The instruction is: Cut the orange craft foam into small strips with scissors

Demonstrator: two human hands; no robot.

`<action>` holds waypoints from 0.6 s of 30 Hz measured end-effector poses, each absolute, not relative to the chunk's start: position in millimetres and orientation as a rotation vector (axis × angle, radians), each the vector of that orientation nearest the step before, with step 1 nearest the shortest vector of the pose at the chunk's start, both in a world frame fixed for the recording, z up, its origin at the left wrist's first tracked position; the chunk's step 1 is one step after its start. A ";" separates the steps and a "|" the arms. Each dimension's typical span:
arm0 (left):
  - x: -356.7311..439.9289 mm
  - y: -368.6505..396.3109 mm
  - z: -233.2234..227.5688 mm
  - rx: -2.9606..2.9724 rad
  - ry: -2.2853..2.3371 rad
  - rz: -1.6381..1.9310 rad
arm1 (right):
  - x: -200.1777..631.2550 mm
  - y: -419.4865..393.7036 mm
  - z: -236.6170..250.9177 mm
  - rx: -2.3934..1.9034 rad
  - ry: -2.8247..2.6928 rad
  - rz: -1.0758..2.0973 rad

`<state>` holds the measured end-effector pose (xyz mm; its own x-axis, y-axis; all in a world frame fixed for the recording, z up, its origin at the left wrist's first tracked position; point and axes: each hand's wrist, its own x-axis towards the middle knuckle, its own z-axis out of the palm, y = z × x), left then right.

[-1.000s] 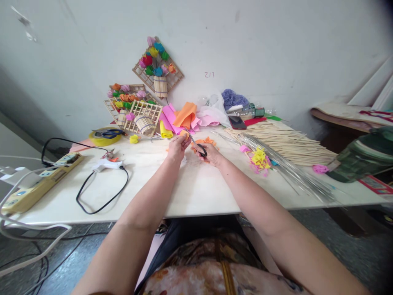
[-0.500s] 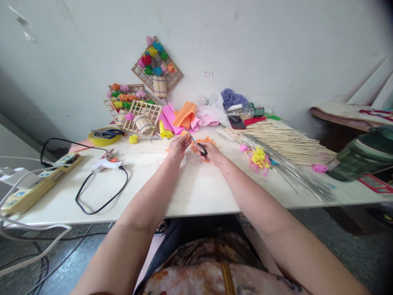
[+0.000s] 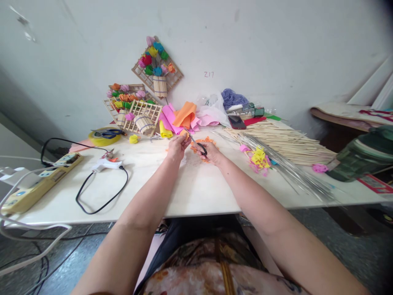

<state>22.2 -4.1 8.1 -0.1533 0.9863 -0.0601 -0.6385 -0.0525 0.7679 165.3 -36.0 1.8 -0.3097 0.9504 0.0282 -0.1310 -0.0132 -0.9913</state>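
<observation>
The left hand [image 3: 178, 148] pinches orange paper [image 3: 184, 134] in its grip. The right hand [image 3: 212, 154] holds scissors [image 3: 203, 152] at it, near orange scraps [image 3: 210, 140] on the table [image 3: 198, 192]

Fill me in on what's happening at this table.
A person's bare left hand holds a small piece of soft orange paper, while the right hand grips black-handled metal scissors, blades pointing toward that piece. Ruffled orange paper scraps lie by the right hand on the white tabletop. Beyond the hands, a folded orange paper sheet rests on bright pink paper sheets.
</observation>
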 end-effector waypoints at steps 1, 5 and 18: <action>21.8 -3.3 7.4 0.590 0.789 1.577 | 165.3 -36.4 2.1 -0.939 -1.336 1.492; 20.1 0.3 4.1 0.587 0.787 1.580 | 165.1 -37.4 3.1 -0.935 -1.335 1.493; 18.6 4.1 -0.2 0.613 0.797 1.613 | 163.1 -42.9 9.8 -1.022 -1.335 1.474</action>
<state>18.6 4.1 -0.2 -0.1866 0.9818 -0.0341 -0.6239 -0.0916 0.7761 163.1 -42.9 9.8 -0.2791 0.9601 -0.0175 -0.0777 -0.0407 -0.9961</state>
